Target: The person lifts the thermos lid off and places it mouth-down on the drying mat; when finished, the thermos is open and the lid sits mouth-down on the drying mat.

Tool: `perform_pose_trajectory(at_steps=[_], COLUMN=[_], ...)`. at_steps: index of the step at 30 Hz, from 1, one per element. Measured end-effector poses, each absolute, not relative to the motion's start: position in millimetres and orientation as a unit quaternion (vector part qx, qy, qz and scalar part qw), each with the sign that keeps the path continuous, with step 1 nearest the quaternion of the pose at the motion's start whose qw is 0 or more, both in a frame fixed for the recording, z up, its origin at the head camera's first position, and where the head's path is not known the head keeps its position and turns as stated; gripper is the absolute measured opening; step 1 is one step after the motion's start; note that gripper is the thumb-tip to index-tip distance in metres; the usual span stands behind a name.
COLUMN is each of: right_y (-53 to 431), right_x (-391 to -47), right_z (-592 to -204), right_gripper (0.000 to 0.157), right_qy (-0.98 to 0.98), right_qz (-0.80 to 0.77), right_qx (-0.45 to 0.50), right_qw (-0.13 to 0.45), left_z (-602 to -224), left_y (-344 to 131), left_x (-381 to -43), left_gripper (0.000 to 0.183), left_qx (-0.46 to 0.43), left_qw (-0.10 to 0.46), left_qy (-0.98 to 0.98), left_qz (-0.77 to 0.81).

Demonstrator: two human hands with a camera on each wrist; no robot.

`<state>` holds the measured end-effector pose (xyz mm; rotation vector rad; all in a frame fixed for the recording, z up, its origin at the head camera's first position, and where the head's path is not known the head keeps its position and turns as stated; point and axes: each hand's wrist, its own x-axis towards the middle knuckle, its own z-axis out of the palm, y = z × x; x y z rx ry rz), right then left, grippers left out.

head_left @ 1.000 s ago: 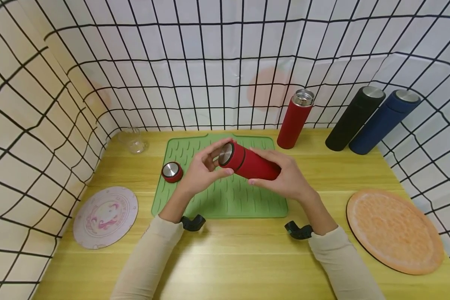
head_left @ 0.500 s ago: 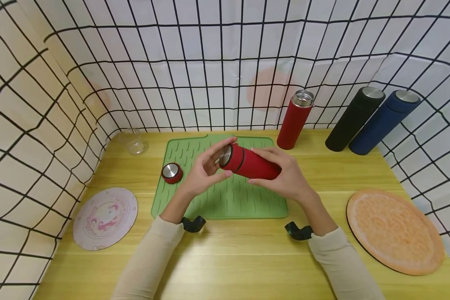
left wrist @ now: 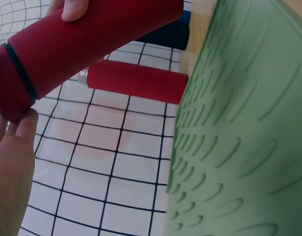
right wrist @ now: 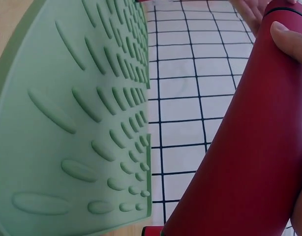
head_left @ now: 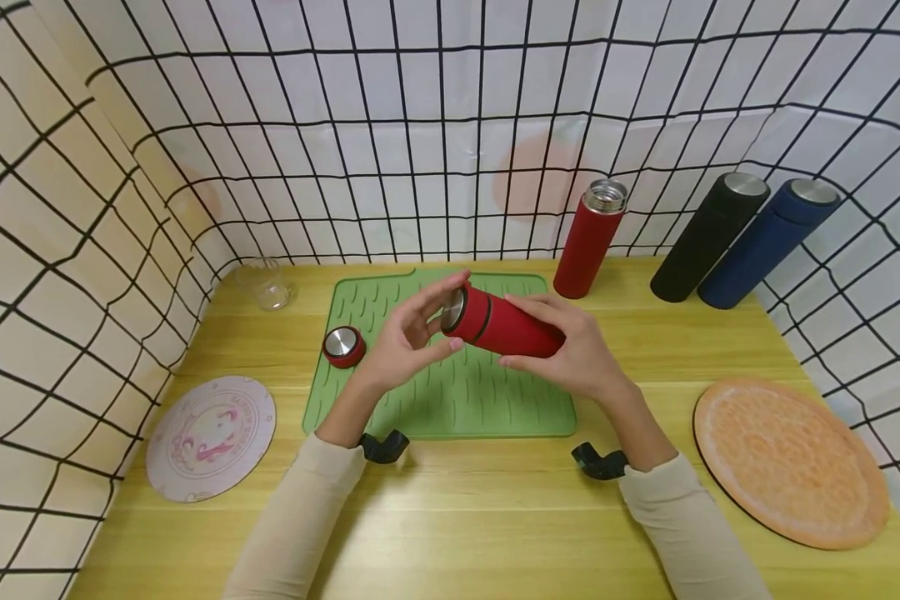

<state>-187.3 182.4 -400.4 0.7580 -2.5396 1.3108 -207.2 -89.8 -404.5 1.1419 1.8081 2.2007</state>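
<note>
Tilted in the air over the green mat (head_left: 457, 400) is a red thermos flask (head_left: 521, 327), its steel-topped lid (head_left: 476, 317) pointing left. My right hand (head_left: 581, 350) grips the flask's body, thumb below and fingers over the top. At the lid end, my left hand (head_left: 397, 346) holds the lid between thumb and fingers; in the left wrist view its fingertips (left wrist: 27, 125) touch the lid just by the black seam ring. A separate red lid (head_left: 344, 346) with a steel top lies on the mat's left side. A second red flask (head_left: 588, 250) stands uncapped at the back, its steel neck showing.
Black (head_left: 705, 242) and blue (head_left: 765, 246) capped flasks stand at the back right. A clear glass (head_left: 270, 287) sits back left. A round white-pink mat (head_left: 213, 437) lies left, a round orange mat (head_left: 787, 462) right. Black wire grid surrounds the wooden table (head_left: 457, 517).
Both hands stay on the tilted flask, which has shifted only slightly. The left fingers have shifted a little around the lid. Everything else stays put.
</note>
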Motion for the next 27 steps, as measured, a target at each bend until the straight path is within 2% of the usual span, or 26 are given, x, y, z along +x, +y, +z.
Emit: perform_pose_trajectory(at_steps=[7,10,14,17,24,27], right_y=[182.9,182.4,182.7,183.7,183.3,183.2], right_x=[-186.9,-186.4,-186.6,-187.1,-187.3,-187.1], right_z=[-400.7,-400.3,-399.7,-399.2,-399.9,-400.1], right_gripper=[0.073,0.074,0.074,0.073,0.073,0.073], right_qy=[-0.86,-0.862,-0.861,-0.86,-0.863,-0.865], right_qz=[0.432,0.429,0.429,0.43,0.423,0.421], right_qx=[0.257,0.257,0.258,0.26,0.262,0.26], right_qw=[0.089,0.085,0.085,0.086,0.085,0.083], left_z=[-405.6,-405.4,-403.1,-402.9,-407.4,-408.3], left_y=[-88.1,-88.3,-90.2,-91.3,-90.9,-91.0], left_x=[-206.1,-206.2,-206.3,-207.3,-208.3,-208.6], left_gripper=[0.06,0.065,0.077,0.076,0.061,0.067], left_qx=[0.271,0.29,0.373,0.395,0.282,0.29], left_qw=[0.02,0.026,0.041,0.052,0.036,0.033], left_qy=[0.671,0.68,0.636,0.612,0.667,0.677], left_qz=[0.69,0.673,0.674,0.683,0.688,0.676])
